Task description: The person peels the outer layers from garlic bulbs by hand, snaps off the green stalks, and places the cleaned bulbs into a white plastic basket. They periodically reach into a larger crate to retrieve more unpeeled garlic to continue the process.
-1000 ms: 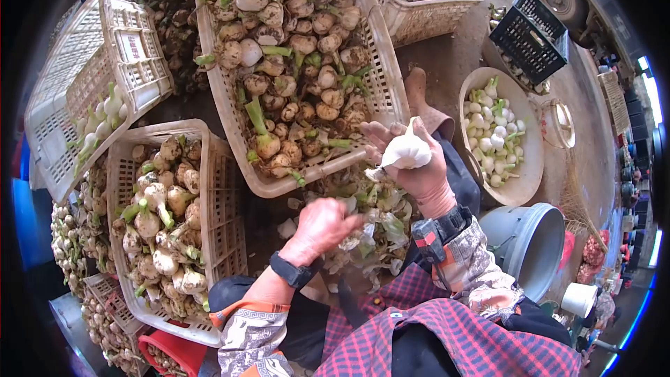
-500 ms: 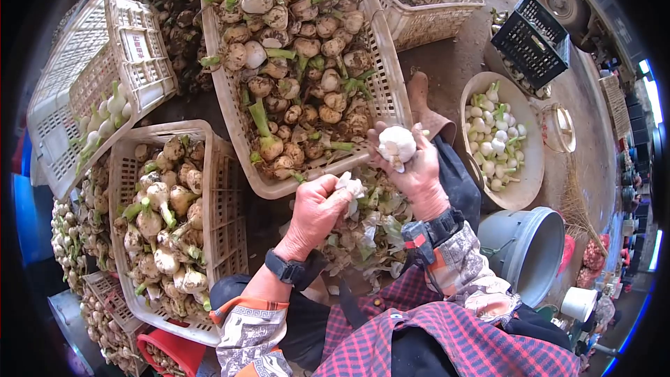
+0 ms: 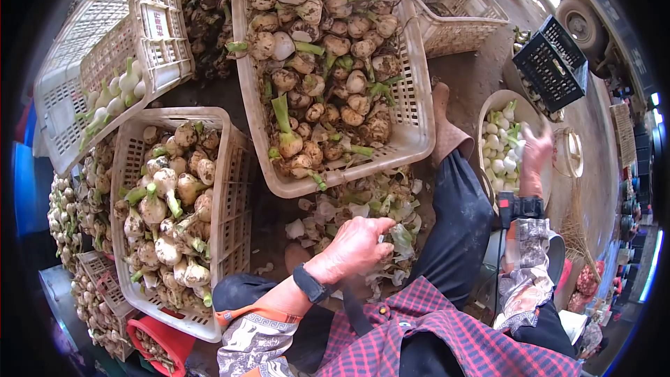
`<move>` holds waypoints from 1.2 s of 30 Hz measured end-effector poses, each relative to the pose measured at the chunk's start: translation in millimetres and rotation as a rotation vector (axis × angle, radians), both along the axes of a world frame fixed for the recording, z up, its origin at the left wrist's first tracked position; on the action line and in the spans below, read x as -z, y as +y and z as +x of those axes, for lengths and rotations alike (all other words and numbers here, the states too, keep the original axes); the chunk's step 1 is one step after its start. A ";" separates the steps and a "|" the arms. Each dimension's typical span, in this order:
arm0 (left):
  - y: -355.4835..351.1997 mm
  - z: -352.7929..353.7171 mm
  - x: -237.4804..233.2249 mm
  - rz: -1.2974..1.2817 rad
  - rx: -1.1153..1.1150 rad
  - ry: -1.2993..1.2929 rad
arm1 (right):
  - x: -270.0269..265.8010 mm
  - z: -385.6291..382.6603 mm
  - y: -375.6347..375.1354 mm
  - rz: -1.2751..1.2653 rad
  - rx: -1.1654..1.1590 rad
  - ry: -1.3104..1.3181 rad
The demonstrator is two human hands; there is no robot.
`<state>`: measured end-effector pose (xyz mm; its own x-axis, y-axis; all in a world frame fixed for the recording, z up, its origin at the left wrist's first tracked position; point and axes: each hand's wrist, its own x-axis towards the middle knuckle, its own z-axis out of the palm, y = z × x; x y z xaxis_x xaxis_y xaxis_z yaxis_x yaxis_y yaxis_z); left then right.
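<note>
My right hand reaches out to the right over a round shallow basket of peeled white bulbs. Its back faces me, so what it holds is hidden. My left hand hangs low in front of me with fingers curled, resting on a heap of peeled skins and green scraps on the ground. Just beyond the heap stands a large white crate piled with muddy unpeeled bulbs with green stalks.
A second white crate of muddy bulbs stands at my left. A tilted crate holds a few cleaned bulbs. An empty white crate and a black crate lie at the back right. My boot rests beside the big crate.
My right hand has carried the peeled white bulb from in front of me out over the round basket at the right. My left hand has dropped onto the heap of skins.
</note>
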<state>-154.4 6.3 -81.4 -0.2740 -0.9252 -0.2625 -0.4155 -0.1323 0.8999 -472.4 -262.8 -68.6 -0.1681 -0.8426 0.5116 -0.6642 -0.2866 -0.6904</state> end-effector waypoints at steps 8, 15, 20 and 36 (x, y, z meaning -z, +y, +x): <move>-11.9 0.7 18.6 -0.358 -0.286 0.077 | 59.6 239.7 28.4 -0.067 -1.118 1.062; -17.4 6.9 21.5 -0.054 -0.334 0.183 | 150.7 272.6 -22.7 -0.238 -0.974 1.345; -28.3 12.5 9.7 -0.020 -0.756 0.503 | 39.1 268.4 33.5 0.435 -0.983 0.328; -31.1 34.1 11.5 0.009 -1.106 1.036 | -6.5 219.6 170.8 -0.284 -1.097 0.444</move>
